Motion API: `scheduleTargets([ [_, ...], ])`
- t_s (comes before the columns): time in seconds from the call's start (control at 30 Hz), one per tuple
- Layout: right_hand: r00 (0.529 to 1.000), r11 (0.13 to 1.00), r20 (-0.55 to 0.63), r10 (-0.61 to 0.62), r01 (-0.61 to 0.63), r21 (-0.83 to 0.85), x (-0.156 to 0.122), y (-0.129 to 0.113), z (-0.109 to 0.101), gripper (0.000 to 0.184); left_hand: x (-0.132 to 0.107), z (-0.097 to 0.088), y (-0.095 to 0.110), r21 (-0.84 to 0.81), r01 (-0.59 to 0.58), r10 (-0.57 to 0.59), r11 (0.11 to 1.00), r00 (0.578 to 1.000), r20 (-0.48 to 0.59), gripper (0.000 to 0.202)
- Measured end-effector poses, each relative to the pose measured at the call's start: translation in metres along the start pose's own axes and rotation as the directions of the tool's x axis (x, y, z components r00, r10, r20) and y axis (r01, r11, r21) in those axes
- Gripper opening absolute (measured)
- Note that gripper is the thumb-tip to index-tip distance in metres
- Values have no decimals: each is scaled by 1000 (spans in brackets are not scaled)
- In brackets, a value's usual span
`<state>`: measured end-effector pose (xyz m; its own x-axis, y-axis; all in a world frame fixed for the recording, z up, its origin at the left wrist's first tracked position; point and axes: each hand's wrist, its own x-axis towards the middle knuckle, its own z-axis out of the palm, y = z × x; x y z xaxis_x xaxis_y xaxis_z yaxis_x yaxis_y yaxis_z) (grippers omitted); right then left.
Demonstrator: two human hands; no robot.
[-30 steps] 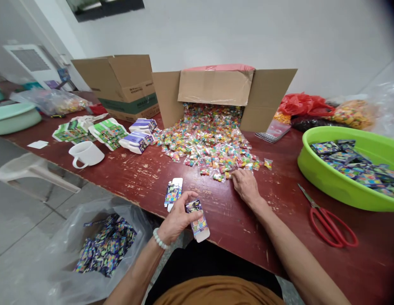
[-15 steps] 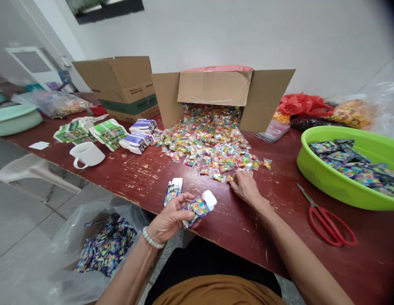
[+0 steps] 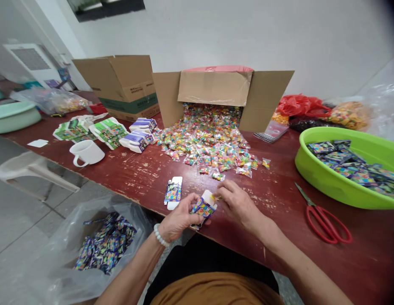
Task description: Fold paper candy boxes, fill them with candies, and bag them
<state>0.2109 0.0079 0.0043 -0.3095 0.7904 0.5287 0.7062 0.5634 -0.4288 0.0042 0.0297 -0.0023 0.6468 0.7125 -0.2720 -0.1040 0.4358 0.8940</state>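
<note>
My left hand (image 3: pixel 179 218) grips a small colourful carton (image 3: pixel 203 206) near the table's front edge, open end turned to the right. Fingers pinched, my right hand (image 3: pixel 236 202) meets that open end with a small candy packet, mostly hidden between the fingertips. A second flat carton (image 3: pixel 174 192) lies on the table just left of my hands. Beyond them a heap of small candy packets (image 3: pixel 209 146) spills from a cardboard box lying on its side (image 3: pixel 216 87).
Red scissors (image 3: pixel 324 218) lie right of my hands, near a green basin (image 3: pixel 314 169) of filled cartons. A clear bag (image 3: pixel 104 241) of filled cartons hangs below the table edge at left. White mug (image 3: pixel 85 153), stacks of flat cartons (image 3: pixel 109 132) and another cardboard box (image 3: pixel 123 84) stand at back left.
My right hand left the candy heap and came back to the carton with a packet. My left hand turned the carton's open end toward it.
</note>
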Motion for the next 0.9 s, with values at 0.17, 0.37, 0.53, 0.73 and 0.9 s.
scheduleTargets([
  [0.17, 958, 952, 283, 57, -137, 273, 2, -11, -11, 20, 0, 7, 2, 99, 23, -34, 995, 993, 110, 42],
  [0.37, 906, 709, 245, 347, -424, 563, -3, -10, -3, 39, 1, 14, -1, 153, -24, 18, 988, 999, 39, 45],
  [0.53, 891, 725, 368, 268, -438, 531, 0, -13, -8, 25, 0, 14, -4, 287, -26, 26, 958, 1000, 5, 46],
  [0.73, 913, 765, 269, 308, -405, 501, 4, -13, -12, 26, 1, 12, -5, 535, -138, 192, 834, 980, -46, 50],
  [0.9, 924, 850, 305, 232, -345, 398, 5, -29, -9, 37, -3, 18, -2, 356, -174, 192, 918, 981, -14, 36],
])
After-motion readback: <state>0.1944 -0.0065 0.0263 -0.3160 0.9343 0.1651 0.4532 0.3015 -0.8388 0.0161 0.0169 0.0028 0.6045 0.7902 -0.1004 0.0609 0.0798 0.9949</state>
